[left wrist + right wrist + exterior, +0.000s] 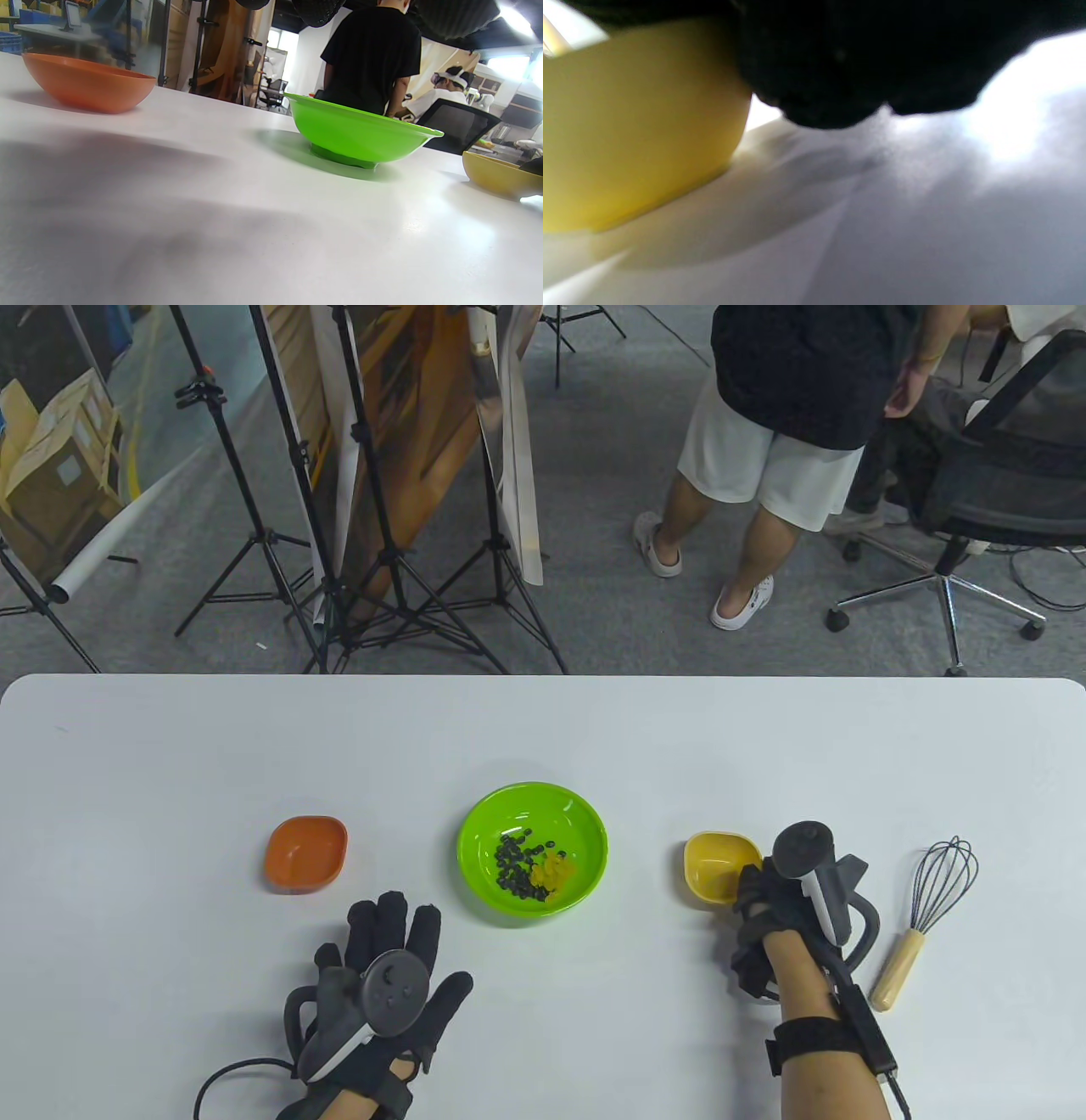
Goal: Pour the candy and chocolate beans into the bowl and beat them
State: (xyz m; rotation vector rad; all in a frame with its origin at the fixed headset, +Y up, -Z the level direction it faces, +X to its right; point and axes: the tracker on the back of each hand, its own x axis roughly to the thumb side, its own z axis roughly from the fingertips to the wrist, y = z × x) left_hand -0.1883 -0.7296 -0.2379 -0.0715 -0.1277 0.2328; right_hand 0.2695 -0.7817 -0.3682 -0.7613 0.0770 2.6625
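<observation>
On the white table (170,780), in the middle, stands the round lime-green plastic bowl (577,823), and in its bottom lie a heap of small black chocolate beans (514,865) and, touching them on the right, a small clump of yellow candy (553,872). To its left, well apart, sits the small orange plastic dish (305,853) with rounded corners; its inside shows only orange. To the right of the green bowl stands the small yellow plastic dish (711,861), upright on the table.

My right hand (764,912) is at the near right side of that yellow dish. The gloved fingers are curled at its rim and wall, so I grip the dish there; the right wrist view is blurred and shows only the yellow wall close by and a dark glove above it. Just right of my hand lies the whisk with dark wire loops and a pale wooden handle (920,916), flat on the table, handle toward me, untouched.

My left hand (386,967) rests palm down near the table's front edge, below and between the orange dish and the green bowl, its fingers (392,912) straight and spread, holding nothing.
</observation>
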